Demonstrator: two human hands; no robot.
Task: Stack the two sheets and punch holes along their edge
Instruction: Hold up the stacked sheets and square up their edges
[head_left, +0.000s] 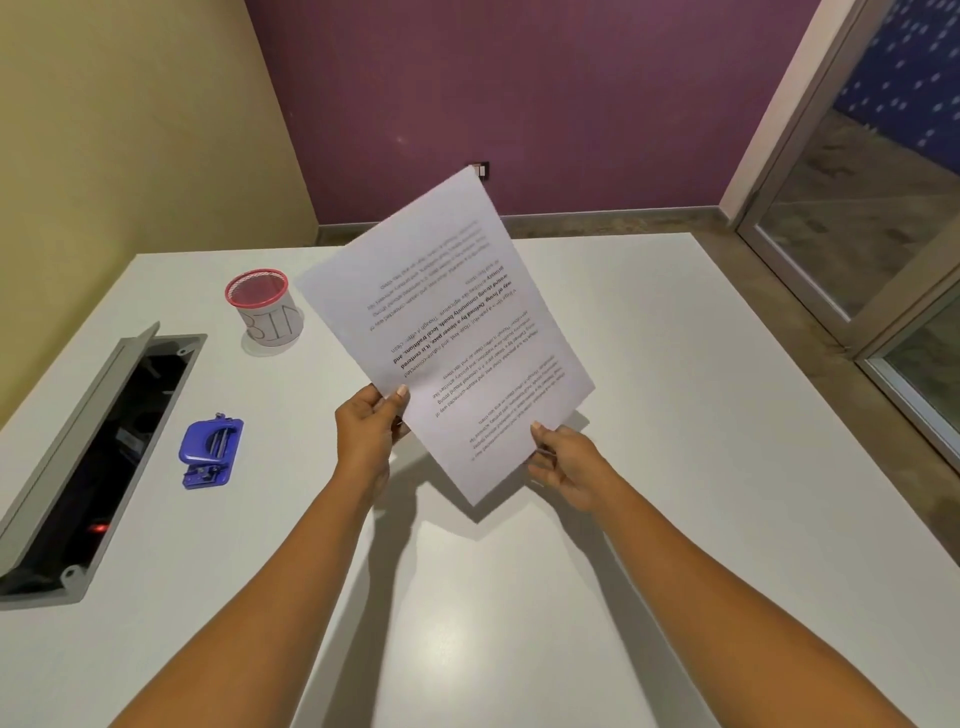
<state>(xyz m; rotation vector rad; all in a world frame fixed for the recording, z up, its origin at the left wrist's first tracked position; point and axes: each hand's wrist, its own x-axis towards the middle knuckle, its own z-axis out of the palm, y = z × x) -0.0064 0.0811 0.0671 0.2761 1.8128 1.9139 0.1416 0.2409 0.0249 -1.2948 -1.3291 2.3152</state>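
Two bare forearms reach out over a smooth white tabletop (675, 415). The left hand (369, 431) pinches the sheets (447, 322) at their left edge, thumb on the printed face and the other fingers (363, 400) curled behind. The right hand (563, 467) grasps the right edge low down in the same way, thumb in front. The sheets are held in the air above the middle of the tabletop, turned so one corner points down and the opposite one up at the back wall. They are thin white paper with black print that reads upside down from here, and they lie so flush that I cannot tell one from two. Their shadow falls on the tabletop below.

To the left, well apart from the hands, a small blue plastic punch (210, 449) with a metal hinge sits flat on the tabletop. Further left a long rectangular box (78, 582) is sunk into the surface, its grey lid (78, 431) tipped up. Inside it is dark, with sockets dimly seen and a small red glow.

Beyond the punch stands a round cup (265, 312) with a red mesh rim and a white paper wrap bearing large letters. Only mesh shows inside. Behind are a yellow wall (130, 130), a purple wall (571, 104) with a small plate (483, 169), and a glass door (857, 234) at right.
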